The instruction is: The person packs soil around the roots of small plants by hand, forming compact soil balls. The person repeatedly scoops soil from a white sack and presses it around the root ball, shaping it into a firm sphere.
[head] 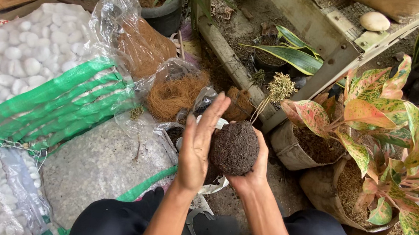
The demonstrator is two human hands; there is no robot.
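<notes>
Between my knees, my right hand (pixel 252 171) cups a packed, rounded soil ball (pixel 234 147); my left hand (pixel 198 145) presses flat beside it, fingers spread, unwrapped yet.

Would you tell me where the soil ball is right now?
In the head view the soil ball sits centre frame, cupped by the right hand, the left hand flat against its other side, above a black sandal.

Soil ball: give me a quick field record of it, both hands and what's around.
soil ball: dark, round, thin plant stem rising from its top
right hand: cups the ball from below and behind
left hand: open, flat against the ball's left side
bag of white pebbles: left
pink-green leafy plants: right, in pots
</notes>
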